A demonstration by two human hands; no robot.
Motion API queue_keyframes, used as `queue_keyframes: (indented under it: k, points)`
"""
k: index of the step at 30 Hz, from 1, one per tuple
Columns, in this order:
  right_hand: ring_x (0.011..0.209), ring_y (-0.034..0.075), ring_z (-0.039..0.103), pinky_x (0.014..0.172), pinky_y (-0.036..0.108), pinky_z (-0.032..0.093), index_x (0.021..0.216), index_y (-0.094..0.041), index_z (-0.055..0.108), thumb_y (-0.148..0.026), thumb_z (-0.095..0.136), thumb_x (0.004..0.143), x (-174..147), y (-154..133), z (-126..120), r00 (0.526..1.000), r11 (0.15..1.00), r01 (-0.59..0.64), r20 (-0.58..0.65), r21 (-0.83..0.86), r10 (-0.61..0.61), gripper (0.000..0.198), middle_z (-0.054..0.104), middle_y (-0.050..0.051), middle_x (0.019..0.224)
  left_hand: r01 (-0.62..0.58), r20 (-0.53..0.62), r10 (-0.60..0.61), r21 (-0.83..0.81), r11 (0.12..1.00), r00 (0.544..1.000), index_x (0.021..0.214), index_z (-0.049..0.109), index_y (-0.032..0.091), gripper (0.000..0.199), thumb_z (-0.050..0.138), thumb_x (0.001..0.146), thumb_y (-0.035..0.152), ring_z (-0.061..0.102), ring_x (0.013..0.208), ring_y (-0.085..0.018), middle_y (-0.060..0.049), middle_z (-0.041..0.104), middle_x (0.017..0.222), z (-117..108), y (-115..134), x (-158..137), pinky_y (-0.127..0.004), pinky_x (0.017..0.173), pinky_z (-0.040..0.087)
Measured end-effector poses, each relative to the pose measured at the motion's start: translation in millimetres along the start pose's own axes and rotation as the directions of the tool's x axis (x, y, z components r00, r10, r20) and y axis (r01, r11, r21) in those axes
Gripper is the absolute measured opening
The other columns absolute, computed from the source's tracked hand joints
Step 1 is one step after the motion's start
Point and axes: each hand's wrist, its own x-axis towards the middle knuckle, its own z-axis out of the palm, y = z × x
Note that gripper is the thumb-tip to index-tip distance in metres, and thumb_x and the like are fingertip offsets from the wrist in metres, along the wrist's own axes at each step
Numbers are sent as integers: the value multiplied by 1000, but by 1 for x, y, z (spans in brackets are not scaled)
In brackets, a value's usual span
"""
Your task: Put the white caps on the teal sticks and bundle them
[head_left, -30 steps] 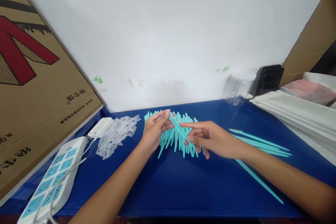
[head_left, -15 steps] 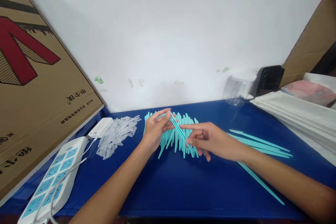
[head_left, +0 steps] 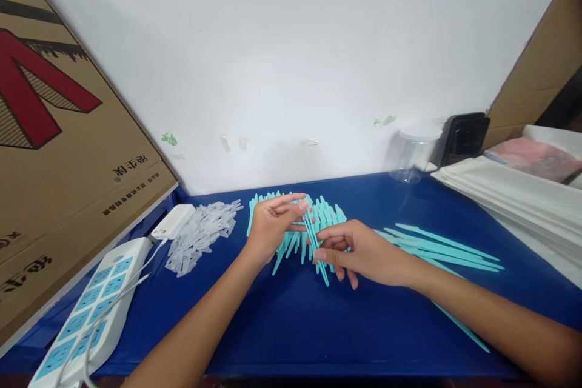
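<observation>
My left hand point(head_left: 273, 224) pinches the upper ends of a few slim turquoise plastic sticks point(head_left: 311, 231) between thumb and fingers. They slant down to the right, tapering at the lower end. Lower down, my right hand point(head_left: 359, 254) is closed around the same sticks with thumb and forefinger, its other fingers loosely curled. Behind and under both hands lies a pile of similar turquoise sticks point(head_left: 286, 248), partly hidden by them. More loose turquoise sticks point(head_left: 459, 248) lie to the right, and one runs under my right forearm.
Left of the hands is a heap of small translucent pieces point(head_left: 204, 233), beside a white box point(head_left: 173, 221) and a power strip point(head_left: 95, 309) with cables. A clear jar point(head_left: 414, 154), a black tray point(head_left: 464, 139) and stacked white sheets point(head_left: 509, 194) stand right. A cardboard box point(head_left: 91, 151) borders the left.
The held sticks have tilted steeper, with their lower ends now below my right fingers. My left hand has shifted slightly right; my right forefinger, stretched out before, is now bent in.
</observation>
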Motion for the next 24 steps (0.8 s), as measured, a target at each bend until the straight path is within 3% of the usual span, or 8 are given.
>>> queue_keyframes:
  k: [5, 12, 18, 24]
  points:
    - [45, 12, 59, 41, 21, 52, 88, -14, 74, -55, 72, 86, 2, 4, 5, 1000, 1000, -18, -13, -6, 18, 40, 64, 0, 59, -72, 46, 70, 61, 996, 997, 109, 78, 16, 40, 84, 76, 39, 76, 83, -26, -8, 79, 87, 8, 4, -8, -30, 60, 65]
    - [45, 12, 61, 47, 21, 51, 64, -14, 63, -53, 72, 86, 2, 3, 9, 999, 997, -24, -38, -73, 21, 45, 68, 3, 59, -248, 128, 228, 175, 953, 965, 104, 81, 20, 28, 83, 79, 32, 74, 73, -20, -5, 78, 83, 11, 10, -20, -29, 64, 64]
    - [56, 16, 66, 50, 23, 53, 74, -15, 73, -53, 71, 87, -3, 3, 10, 998, 989, -14, -66, -147, 4, 40, 70, 4, 63, -264, 174, 234, 183, 947, 957, 105, 79, 21, 28, 83, 79, 31, 77, 82, -24, -5, 77, 81, 13, 13, -25, -31, 70, 64]
    - [51, 14, 64, 50, 22, 48, 79, -17, 74, -51, 66, 93, -5, 4, 11, 998, 954, -10, -68, -300, -11, 37, 70, 1, 61, -304, 209, 266, 183, 935, 941, 108, 79, 22, 27, 81, 82, 30, 77, 82, -25, -4, 77, 78, 14, 12, -28, -32, 71, 63]
